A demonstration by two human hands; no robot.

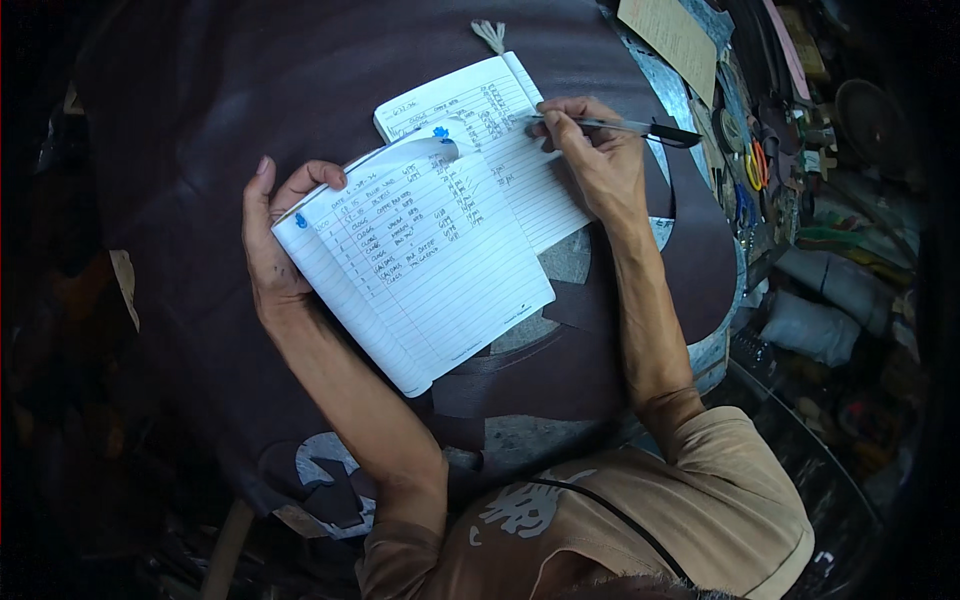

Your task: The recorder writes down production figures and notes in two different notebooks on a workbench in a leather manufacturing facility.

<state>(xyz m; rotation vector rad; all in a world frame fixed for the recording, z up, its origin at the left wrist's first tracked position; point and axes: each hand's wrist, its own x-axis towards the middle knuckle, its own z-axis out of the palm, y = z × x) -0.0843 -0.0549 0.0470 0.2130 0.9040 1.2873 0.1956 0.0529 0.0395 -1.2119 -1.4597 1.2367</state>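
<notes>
My left hand [272, 245] grips the left edge of a ruled notebook [440, 325] with a handwritten list. Its top corner is curled over. Partly beneath it lies a second ruled notebook [548, 205], open, with handwriting in its upper part and a frayed, light-coloured tassel [489, 37] at its top. My right hand [600, 165] is closed around a pen [635, 127] with a clear barrel and black end. The pen points left, with its tip end over the second notebook; whether it touches the paper I cannot tell.
A large dark brown leather sheet [210, 110] covers the work surface, its cut edges showing grey underneath. On the right are a tan card [670, 45], orange-handled scissors [758, 165], assorted tools and a clear plastic bag [810, 328]. Leather scraps [335, 503] lie at the lower left.
</notes>
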